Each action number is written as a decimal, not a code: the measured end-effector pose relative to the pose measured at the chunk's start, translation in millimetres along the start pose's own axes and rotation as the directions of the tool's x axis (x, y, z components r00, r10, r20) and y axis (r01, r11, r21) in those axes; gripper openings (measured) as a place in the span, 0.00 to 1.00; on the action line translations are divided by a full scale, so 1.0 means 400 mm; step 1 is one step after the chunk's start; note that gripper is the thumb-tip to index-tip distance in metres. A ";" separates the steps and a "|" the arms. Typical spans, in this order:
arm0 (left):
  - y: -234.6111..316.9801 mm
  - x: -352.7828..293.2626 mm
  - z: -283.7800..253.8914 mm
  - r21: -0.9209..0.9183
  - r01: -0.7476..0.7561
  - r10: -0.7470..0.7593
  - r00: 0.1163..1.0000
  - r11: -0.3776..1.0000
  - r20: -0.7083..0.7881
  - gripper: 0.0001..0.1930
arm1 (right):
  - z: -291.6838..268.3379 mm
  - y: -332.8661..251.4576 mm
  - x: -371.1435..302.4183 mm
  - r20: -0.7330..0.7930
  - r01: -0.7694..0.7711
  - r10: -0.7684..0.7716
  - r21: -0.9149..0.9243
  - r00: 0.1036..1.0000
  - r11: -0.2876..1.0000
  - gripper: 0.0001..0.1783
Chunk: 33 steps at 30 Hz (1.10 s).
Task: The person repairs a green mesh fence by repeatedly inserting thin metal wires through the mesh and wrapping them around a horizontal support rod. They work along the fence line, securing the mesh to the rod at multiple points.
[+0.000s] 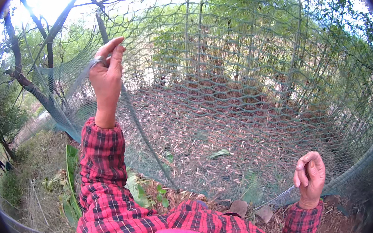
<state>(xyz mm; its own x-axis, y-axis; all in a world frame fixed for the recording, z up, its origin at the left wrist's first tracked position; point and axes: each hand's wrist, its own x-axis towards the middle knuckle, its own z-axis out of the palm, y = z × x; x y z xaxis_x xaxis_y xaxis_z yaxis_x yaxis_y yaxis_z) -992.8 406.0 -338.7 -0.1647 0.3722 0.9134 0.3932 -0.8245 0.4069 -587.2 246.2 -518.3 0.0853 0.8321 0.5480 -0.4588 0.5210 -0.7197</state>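
A green mesh net (225, 93) hangs in front of me across most of the view. My left hand (108, 69) is raised at the left, with thumb and fingers pinched together at the gathered net. A greyish band crosses its fingers. From behind this wrist, a thicker green cord (141, 132) slants down to the right along the mesh. Lower at the right, my right hand (311, 177) is closed, its fingertips pressed together on a thin pale strand (278, 197). The strand runs down and left toward my shoes.
A bare branching tree (30, 86) stands close on the left. Bamboo stems (199, 40) rise behind the net over ground covered in dry leaves (203, 132). My shoes (238, 208) show below the net's lower edge. Broad green leaves (71, 177) lie beside my left arm.
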 end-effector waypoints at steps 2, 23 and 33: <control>-0.025 0.119 -0.003 0.107 -0.207 0.212 0.976 0.973 -0.045 0.08 | 0.083 -0.018 0.076 0.032 0.121 -0.118 -0.121 0.992 0.985 0.11; 0.054 0.555 0.039 0.211 -0.748 0.733 0.661 0.629 0.158 0.10 | 0.707 -0.118 0.489 0.217 0.564 -0.536 -0.502 0.816 0.656 0.17; 0.120 0.662 0.131 0.322 -0.810 0.774 0.575 0.491 0.265 0.08 | 0.743 -0.143 0.602 0.095 0.490 -0.485 -0.301 0.869 0.818 0.17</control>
<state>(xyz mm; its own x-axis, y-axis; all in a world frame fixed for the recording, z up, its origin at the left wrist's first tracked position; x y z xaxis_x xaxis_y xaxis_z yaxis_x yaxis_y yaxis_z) -970.3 487.3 -77.8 0.4495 -0.3115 0.8372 0.6179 -0.5685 -0.5432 -803.4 360.3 -218.5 0.2125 0.4525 0.8661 -0.0675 0.8910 -0.4489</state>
